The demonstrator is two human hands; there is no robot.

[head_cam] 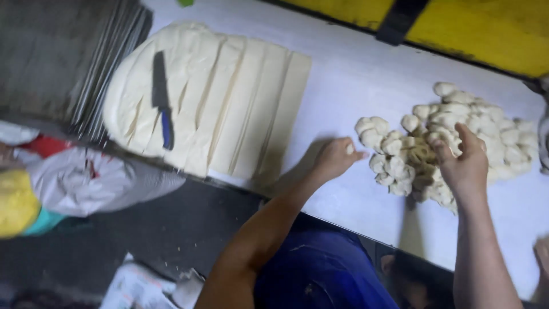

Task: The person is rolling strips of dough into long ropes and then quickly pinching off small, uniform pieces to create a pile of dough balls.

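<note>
The white table [366, 74] bears two lots of dough. At about ten o'clock lies a broad slab [229, 103], scored into long strips, with a dark knife [162, 97] with a blue handle resting flat on its left part. At about three o'clock sits a pile of small dough pieces [492, 137], knotted lumps heaped together.

Beside the slab, at nine to ten o'clock, a stack of grey metal trays [68, 57] stands on edge; what they hold cannot be told. Below them, at eight o'clock, lie crumpled bags [86, 177], white with red showing, and a yellow and teal bundle [17, 206] at the left edge. Crumpled paper [143, 286] lies on the dark floor at seven o'clock. Along the top, at one o'clock, runs a yellow panel [486, 28] crossed by a black band.

The left hand [336, 157] rests on the table just left of the pile, fingers curled narrow around a small bit of dough [349, 149], fingertips pointing toward the nearest lumps. The right hand [463, 163] lies on the pile itself, fingers bent and pressed among the pieces, gripping some of them, thumb up along the heap.
</note>
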